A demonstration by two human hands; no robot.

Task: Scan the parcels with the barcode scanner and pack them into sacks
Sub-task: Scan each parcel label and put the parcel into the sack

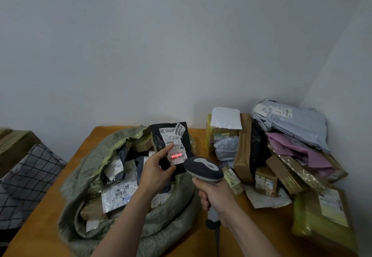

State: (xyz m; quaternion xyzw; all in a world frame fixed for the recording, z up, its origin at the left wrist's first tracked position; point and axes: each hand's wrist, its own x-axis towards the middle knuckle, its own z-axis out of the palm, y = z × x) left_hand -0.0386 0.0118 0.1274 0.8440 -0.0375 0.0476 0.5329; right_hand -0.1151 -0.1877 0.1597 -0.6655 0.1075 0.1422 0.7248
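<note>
Scan step in hand: black plastic mailer parcel (171, 146) held up over open grey-green woven sack (128, 180) on table's left, pinched by left hand (156, 173). Grey handheld barcode scanner (203, 169) gripped in right hand (216, 194); red line laid on white label (177, 157). Next, by judgement: parcel to be dropped into sack, another picked from pile at right (281, 152).

One scanner (204, 169), one sack (96, 152), one table (261, 226), one parcel (171, 136) held up; roughly twelve more piled at right and six in the sack.

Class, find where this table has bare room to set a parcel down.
Bare table lies left of the sack, and at the front between the sack and the parcel pile. The right side is crowded.
</note>
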